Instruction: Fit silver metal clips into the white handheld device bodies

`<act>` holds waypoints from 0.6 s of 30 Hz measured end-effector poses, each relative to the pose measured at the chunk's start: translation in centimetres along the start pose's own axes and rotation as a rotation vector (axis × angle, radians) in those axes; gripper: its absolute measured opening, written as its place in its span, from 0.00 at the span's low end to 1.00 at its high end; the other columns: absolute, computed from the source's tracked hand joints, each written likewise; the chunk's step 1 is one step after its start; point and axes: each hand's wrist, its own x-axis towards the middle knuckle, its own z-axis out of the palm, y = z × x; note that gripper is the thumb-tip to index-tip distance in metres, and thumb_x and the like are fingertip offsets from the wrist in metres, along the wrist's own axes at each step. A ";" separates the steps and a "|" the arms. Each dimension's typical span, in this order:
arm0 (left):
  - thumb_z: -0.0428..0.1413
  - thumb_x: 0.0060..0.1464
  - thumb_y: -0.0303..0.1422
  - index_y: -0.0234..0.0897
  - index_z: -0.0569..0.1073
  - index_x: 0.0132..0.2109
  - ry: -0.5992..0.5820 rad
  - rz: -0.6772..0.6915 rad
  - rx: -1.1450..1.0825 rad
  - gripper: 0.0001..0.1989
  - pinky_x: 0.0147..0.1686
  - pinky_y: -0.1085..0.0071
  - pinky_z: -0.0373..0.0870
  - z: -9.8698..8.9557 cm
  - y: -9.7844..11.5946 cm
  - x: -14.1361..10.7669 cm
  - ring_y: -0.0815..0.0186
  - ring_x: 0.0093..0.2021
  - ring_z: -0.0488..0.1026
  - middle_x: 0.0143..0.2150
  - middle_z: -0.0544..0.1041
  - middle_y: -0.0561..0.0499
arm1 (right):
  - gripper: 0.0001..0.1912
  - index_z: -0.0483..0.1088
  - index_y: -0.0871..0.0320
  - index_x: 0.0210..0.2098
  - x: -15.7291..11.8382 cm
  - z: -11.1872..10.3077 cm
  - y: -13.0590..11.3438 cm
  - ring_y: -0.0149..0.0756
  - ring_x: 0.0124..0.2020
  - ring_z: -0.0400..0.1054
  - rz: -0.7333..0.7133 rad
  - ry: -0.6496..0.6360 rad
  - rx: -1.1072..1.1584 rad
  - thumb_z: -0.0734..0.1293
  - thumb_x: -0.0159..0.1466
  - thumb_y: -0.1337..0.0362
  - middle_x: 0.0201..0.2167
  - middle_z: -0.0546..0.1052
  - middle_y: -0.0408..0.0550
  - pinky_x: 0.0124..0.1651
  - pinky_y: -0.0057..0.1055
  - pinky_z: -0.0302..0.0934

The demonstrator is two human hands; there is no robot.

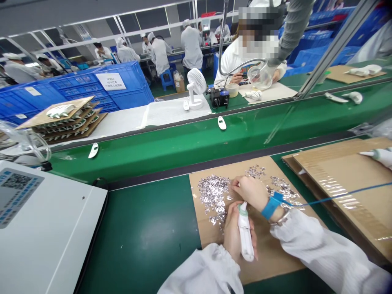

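My left hand (233,232) is wrapped round a white handheld device (246,237) with a pale green collar and a narrow tip, which points away from me. Beyond it, my right hand (249,190), with a blue strap (272,205) at the wrist, has its fingers pinched together at the edge of a pile of small shiny metal pieces (212,192). Whatever those fingertips hold is too small to make out. Under both hands lies a brown cardboard sheet (263,261), with smaller groups of metal pieces (283,188) near its right side.
A white box (45,228) stands at the left. Stacked cardboard (346,171) lies at the right. Ahead runs a green conveyor (159,143) carrying white shells (222,123). Across it, a person in white works near a small fan (196,83). A blue cord stretches from my right wrist.
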 end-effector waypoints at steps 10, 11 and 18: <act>0.40 0.60 0.46 0.44 0.58 0.51 0.002 0.002 0.002 0.17 0.05 0.73 0.62 -0.1 0.0 0.1 0.70 0.11 0.61 0.23 0.68 0.56 | 0.07 0.73 0.55 0.32 0.0 -0.4 1.3 0.39 0.34 0.71 0.002 0.015 0.046 0.63 0.62 0.64 0.36 0.78 0.48 0.32 0.30 0.56; 0.41 0.59 0.46 0.44 0.58 0.51 0.001 0.006 0.002 0.17 0.05 0.73 0.62 -0.1 0.0 0.0 0.71 0.11 0.61 0.23 0.68 0.56 | 0.07 0.73 0.56 0.32 -0.1 -0.3 1.1 0.39 0.34 0.71 0.002 0.023 0.053 0.62 0.62 0.64 0.36 0.78 0.49 0.32 0.30 0.56; 0.42 0.59 0.48 0.45 0.58 0.52 0.005 0.005 0.000 0.19 0.06 0.74 0.63 -0.1 0.0 0.0 0.71 0.11 0.62 0.24 0.68 0.56 | 0.06 0.70 0.56 0.29 0.0 -0.5 0.8 0.36 0.32 0.70 -0.029 0.043 0.198 0.62 0.57 0.71 0.31 0.77 0.45 0.33 0.29 0.57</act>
